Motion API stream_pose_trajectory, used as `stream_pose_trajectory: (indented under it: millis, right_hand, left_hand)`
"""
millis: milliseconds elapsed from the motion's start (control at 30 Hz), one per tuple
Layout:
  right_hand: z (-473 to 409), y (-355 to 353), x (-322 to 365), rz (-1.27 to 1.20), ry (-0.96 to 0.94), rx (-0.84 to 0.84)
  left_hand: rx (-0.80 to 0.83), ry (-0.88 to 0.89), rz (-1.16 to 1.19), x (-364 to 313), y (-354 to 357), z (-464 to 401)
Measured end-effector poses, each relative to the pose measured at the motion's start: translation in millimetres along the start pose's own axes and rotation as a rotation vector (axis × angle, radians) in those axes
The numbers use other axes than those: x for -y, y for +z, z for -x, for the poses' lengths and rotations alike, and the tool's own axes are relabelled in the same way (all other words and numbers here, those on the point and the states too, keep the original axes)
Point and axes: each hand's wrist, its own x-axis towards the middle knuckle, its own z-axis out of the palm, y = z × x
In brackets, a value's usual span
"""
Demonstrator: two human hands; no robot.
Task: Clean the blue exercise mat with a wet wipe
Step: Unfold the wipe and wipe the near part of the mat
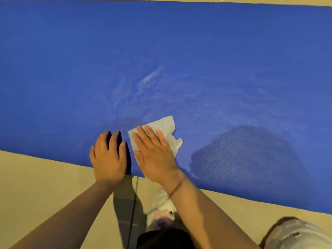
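the right hand (154,155) lies with fingers straight and spread, flat on the wet wipe (161,133), pressing it onto the blue exercise mat (179,51) near its near edge; a flat palm likely spreads pressure so the whole sheet drags evenly. the left hand (108,159) rests just beside it, fingers extended and gripping nothing, palm down over the mat's edge, probably pinning the mat so it does not slide on the tiled floor (36,186). pale streaks (150,78) sit farther out, and a darker damp-looking patch (242,153) to the right. a white packet (161,205), blurred, lies on the floor under the right forearm. nothing blocks the mat ahead.
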Motion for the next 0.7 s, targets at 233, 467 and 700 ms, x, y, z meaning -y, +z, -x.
stream_pose_trajectory:
  millis: [233, 467, 700]
  right_hand:
    - [106, -37, -177, 0.019, 0.777, -0.101]
    - [137, -36, -170, 0.041, 0.885, -0.084]
    - [41, -5, -54, 0.117, -0.176, 0.014]
  left_hand:
    - [-0.072, 0.028, 0.001, 3, 17, -9]
    - [-0.128, 0.055, 0.015, 8, 22, -8]
    - [-0.155, 0.092, -0.006, 12, 27, -8]
